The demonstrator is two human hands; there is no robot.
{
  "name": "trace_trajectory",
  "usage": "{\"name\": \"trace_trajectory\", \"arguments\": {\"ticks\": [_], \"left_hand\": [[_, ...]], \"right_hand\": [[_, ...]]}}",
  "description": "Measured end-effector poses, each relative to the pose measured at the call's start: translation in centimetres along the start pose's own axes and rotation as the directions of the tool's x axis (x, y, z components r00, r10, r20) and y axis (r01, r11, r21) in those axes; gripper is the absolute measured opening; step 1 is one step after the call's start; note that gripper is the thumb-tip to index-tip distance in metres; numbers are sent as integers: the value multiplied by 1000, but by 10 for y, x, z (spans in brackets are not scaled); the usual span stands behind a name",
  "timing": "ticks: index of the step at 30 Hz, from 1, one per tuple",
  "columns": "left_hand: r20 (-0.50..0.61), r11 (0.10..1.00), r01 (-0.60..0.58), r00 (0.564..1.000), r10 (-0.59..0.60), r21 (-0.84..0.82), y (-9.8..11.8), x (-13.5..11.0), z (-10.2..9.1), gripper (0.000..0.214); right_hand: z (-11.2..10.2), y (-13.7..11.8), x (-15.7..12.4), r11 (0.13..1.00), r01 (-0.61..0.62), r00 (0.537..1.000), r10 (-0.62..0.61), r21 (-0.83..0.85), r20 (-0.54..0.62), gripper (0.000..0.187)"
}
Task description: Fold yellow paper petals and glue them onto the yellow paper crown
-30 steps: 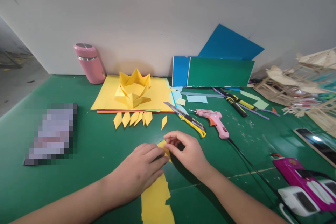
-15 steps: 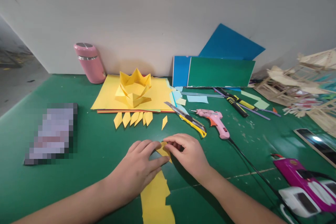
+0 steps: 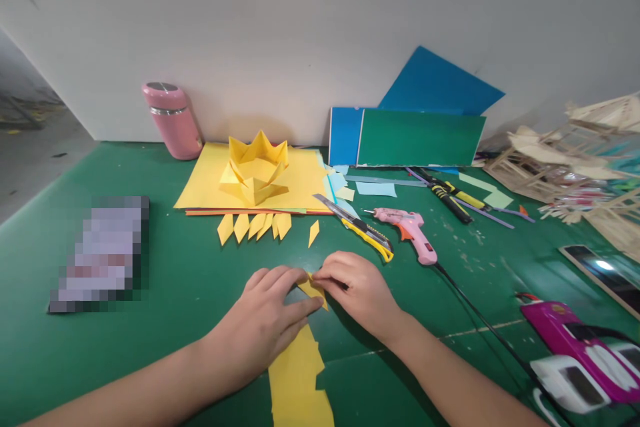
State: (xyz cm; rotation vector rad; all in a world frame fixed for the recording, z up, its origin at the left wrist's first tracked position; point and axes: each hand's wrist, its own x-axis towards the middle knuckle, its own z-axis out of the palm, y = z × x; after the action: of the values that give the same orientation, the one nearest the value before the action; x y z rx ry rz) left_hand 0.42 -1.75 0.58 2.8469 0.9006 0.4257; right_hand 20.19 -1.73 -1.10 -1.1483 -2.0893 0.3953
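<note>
A small piece of yellow paper is held between my two hands, low over the green table. My left hand grips its left side, thumb in front and fingers behind. With thumb and forefinger pressed together, my right hand pinches its upper corner. Below them lies a longer yellow paper strip with a notched right edge, partly hidden by my left hand. Beyond my hands, several yellow paper diamonds stand in a row, and a single diamond lies apart to their right.
A folded yellow paper crown rests on stacked coloured sheets. To the right lie a utility knife, a corded pink glue gun, pliers and a phone. A pink flask stands at the back left.
My right hand's fingers have closed in tighter on the paper's upper corner and moved slightly left. The left hand stays almost still.
</note>
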Motion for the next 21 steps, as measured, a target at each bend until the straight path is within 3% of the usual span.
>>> {"name": "trace_trajectory", "arguments": {"ticks": [21], "left_hand": [[-5, 1000, 9, 1000, -9, 1, 2, 0, 2, 25]], "right_hand": [[-4, 1, 3, 1000, -20, 996, 20, 3, 85, 21]]}}
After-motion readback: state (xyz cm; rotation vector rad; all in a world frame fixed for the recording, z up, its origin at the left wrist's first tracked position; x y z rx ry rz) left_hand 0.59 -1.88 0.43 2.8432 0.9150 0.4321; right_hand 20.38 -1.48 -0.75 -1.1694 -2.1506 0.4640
